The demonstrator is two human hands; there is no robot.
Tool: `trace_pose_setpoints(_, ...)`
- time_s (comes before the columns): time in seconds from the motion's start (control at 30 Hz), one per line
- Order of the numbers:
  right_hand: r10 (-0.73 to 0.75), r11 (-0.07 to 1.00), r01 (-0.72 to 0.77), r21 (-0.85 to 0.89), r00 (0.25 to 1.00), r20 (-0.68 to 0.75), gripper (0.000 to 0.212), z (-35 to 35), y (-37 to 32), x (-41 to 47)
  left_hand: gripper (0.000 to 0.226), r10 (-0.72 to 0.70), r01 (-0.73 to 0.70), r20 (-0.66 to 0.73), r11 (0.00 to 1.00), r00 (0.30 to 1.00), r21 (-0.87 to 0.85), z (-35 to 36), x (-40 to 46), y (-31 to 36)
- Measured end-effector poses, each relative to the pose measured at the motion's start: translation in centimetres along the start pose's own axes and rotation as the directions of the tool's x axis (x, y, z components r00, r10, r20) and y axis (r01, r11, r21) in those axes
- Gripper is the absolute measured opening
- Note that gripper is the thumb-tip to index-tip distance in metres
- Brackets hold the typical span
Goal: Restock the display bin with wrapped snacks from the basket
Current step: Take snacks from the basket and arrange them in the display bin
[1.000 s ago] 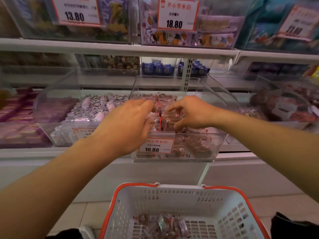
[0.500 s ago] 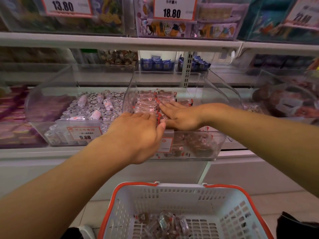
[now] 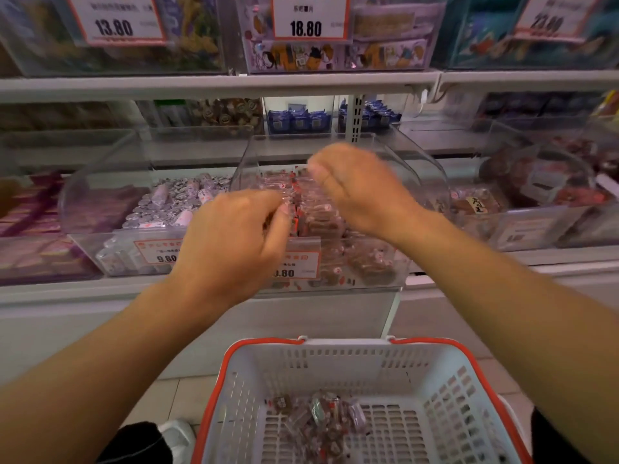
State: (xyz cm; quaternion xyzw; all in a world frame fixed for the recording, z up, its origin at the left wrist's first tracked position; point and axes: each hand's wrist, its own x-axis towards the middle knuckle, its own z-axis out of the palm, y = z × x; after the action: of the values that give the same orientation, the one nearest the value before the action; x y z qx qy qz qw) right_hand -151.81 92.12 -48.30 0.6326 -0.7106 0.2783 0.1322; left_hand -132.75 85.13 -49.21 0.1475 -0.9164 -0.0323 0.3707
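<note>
While curled over the display bin, left hand fingertips bunched against the thumb, seemingly pinching a clear wrapper edge, though blur leaves the hold uncertain. Right hand raised above the bin's middle, fingers loosely bent, motion-blurred, nothing plainly held. Inside the bin, brown wrapped snacks in clear film with red trim, packed in rows. On the bin's front, a price tag partly hidden by the left hand, reading "0.80". Left of the bin, a tag reading "9.80". Above the bin, tags "13.80" and "18.80". Below the bin, white basket with an orange rim, a few snacks on its floor.
</note>
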Motion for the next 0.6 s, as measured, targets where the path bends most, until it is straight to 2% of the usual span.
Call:
trace_pose_setpoints(0.03, -0.077, 0.996, 0.09, 0.029, 0.949, -0.306, 0.036, -0.2, -0.6, -1.9, 0.033, 0.066, -0.067, -0.006, 0.996, 0.998, -0.06, -0.2, -0.6, 0.0)
trace_pose_setpoints(0.07, -0.119, 0.984, 0.172, 0.05, 0.837, -0.533, 0.035, 0.0, -1.2, -4.1, 0.032, 0.14, -0.139, 0.0, 0.985, 0.99, -0.102, -0.2, -1.4, 0.1)
trace_pose_setpoints(0.1, -0.102, 0.976, 0.204, 0.081, 0.749, -0.655, 0.035, 0.9, -1.8, -6.6, 0.031, 0.197, -0.194, 0.014, 0.972, 0.98, -0.129, 0.2, -2.2, 0.1)
trace_pose_setpoints(0.13, -0.032, 0.977, 0.169, 0.133, 0.729, -0.683, 0.035, 2.6, -2.0, -9.2, 0.03, 0.222, -0.213, 0.045, 0.965, 0.974, -0.151, 1.0, -3.2, 0.1)
trace_pose_setpoints(0.17, 0.076, 0.98, 0.063, 0.19, 0.761, -0.644, 0.035, 4.7, -2.2, -11.9, 0.03, 0.218, -0.2, 0.104, 0.967, 0.97, -0.158, 2.2, -4.2, 0.2)
trace_pose_setpoints(0.2, 0.189, 0.972, -0.079, 0.222, 0.822, -0.537, 0.035, 7.2, -2.2, -14.3, 0.029, 0.183, -0.155, 0.211, 0.978, 0.96, -0.142, 3.8, -5.3, 0.2)
trace_pose_setpoints(0.23, 0.304, 0.944, -0.236, 0.231, 0.894, -0.33, 0.033, 9.7, -1.9, -16.9, 0.028, 0.107, -0.078, 0.381, 0.993, 0.918, -0.091, 5.6, -6.6, 0.2)
trace_pose_setpoints(0.27, 0.392, 0.903, -0.376, 0.21, 0.919, -0.039, 0.028, 12.2, -1.5, -19.5, 0.027, 0.009, -0.006, 0.578, 1.0, 0.816, -0.007, 7.4, -8.1, 0.3)
trace_pose_setpoints(0.3, 0.417, 0.866, -0.471, 0.17, 0.866, 0.278, 0.02, 14.4, -1.1, -22.0, 0.025, -0.083, 0.038, 0.741, 0.996, 0.666, 0.078, 9.3, -9.9, 0.2)
trace_pose_setpoints(0.33, 0.395, 0.833, -0.538, 0.129, 0.741, 0.543, 0.02, 16.1, -0.7, -24.6, 0.023, -0.157, 0.075, 0.844, 0.988, 0.514, 0.138, 11.0, -11.9, 0.4)
trace_pose_setpoints(0.37, 0.368, 0.798, -0.597, 0.081, 0.589, 0.72, 0.037, 17.6, -0.3, -27.3, 0.024, -0.214, 0.117, 0.907, 0.976, 0.364, 0.183, 12.6, -14.1, 0.7)
trace_pose_setpoints(0.4, 0.358, 0.751, -0.66, 0.011, 0.422, 0.832, 0.061, 18.7, 0.2, -29.9, 0.028, -0.252, 0.176, 0.94, 0.961, 0.23, 0.214, 14.0, -16.2, 1.2)
trace_pose_setpoints(0.43, 0.375, 0.694, -0.716, -0.077, 0.267, 0.888, 0.082, 19.5, 0.4, -32.3, 0.032, -0.278, 0.254, 0.954, 0.936, 0.109, 0.244, 15.3, -18.4, 1.7)
trace_pose_setpoints(0.47, 0.405, 0.642, -0.748, -0.165, 0.148, 0.902, 0.097, 20.2, 0.5, -34.3, 0.036, -0.292, 0.323, 0.956, 0.905, 0.0, 0.277, 16.6, -20.7, 2.4)
trace_pose_setpoints(0.5, 0.434, 0.603, -0.76, -0.24, 0.06, 0.899, 0.107, 20.9, 0.7, -35.9, 0.043, -0.298, 0.366, 0.95, 0.877, -0.094, 0.312, 17.8, -22.8, 3.1)
trace_pose_setpoints(0.53, 0.451, 0.571, -0.77, -0.286, 0.003, 0.892, 0.116, 21.5, 0.8, -37.2, 0.05, -0.302, 0.399, 0.936, 0.847, -0.183, 0.351, 18.8, -24.9, 4.0)
trace_pose_setpoints(0.6, 0.466, 0.51, -0.799, -0.318, -0.054, 0.883, 0.126, 22.6, 1.1, -38.2, 0.056, -0.311, 0.47, 0.907, 0.78, -0.283, 0.414, 20.8, -28.4, 5.3)
